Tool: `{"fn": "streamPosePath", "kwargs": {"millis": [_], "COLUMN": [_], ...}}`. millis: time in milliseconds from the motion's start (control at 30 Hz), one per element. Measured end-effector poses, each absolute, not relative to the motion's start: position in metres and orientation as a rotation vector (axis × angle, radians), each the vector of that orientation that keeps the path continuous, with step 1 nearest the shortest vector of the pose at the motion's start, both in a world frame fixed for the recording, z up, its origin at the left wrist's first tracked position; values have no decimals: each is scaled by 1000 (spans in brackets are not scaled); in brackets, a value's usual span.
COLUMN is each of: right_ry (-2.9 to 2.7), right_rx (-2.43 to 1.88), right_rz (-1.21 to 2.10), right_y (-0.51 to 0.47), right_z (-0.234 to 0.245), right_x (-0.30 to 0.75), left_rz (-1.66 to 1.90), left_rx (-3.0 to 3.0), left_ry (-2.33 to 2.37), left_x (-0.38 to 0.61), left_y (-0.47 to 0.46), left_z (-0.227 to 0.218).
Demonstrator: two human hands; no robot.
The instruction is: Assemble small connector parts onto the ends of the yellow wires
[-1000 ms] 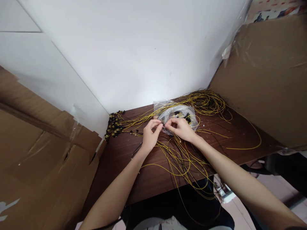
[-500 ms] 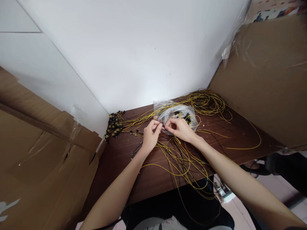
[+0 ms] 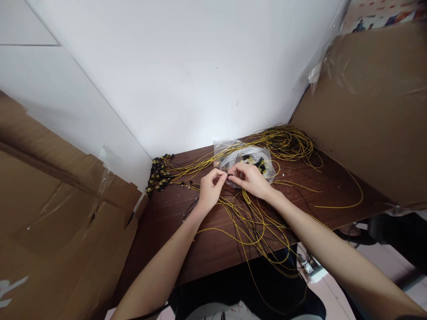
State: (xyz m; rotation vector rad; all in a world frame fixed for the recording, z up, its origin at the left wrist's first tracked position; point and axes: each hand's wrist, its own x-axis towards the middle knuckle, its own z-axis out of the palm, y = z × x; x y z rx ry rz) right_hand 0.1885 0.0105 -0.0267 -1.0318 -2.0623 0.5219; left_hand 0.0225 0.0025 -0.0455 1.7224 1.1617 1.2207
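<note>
Far left: torn brown cardboard sheet leans vs. the white wall, w/ clear tape scraps on its upper edge. Next, at the back-left corner of the dark wood table, a cluster of black-and-yellow connectors lies bunched, thin yellow wires fanning out from it toward the middle. Left hand sits just right of that cluster, above the tabletop, thumb & forefinger pinched together on a small dark connector piece; other fingers curled in. Right hand meets it from the other side, fingertips also pinched on the same piece, so both hands touch at the tips; the piece is too small to tell more than dark & tiny. It's held at about table centre, just in front of a clear plastic bag, which lies on the table right behind the hands and holds more coiled yellow wire & black-yellow parts. Under & in front of the hands a loose tangle of yellow wires spreads over the table, some strands w/ black ones mixed in, several drooping over the near edge. Further right, at the back-right corner, a bigger coil of yellow wire is heaped, one long strand looping out toward the right edge. Far right: second cardboard panel stands upright beside the table, w/ crinkled clear plastic at its top-left corner.
</note>
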Motion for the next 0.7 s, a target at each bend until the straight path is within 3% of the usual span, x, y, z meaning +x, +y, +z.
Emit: {"fn": "streamPosePath", "kwargs": {"millis": [700], "right_ry": [-2077], "right_rx": [-1015], "right_rz": [527], "right_y": [9], "right_z": [-21], "right_x": [188], "left_rz": [1377], "left_rx": [1431], "left_ry": [1097], "left_x": [25], "left_y": [5], "left_z": [-41]}}
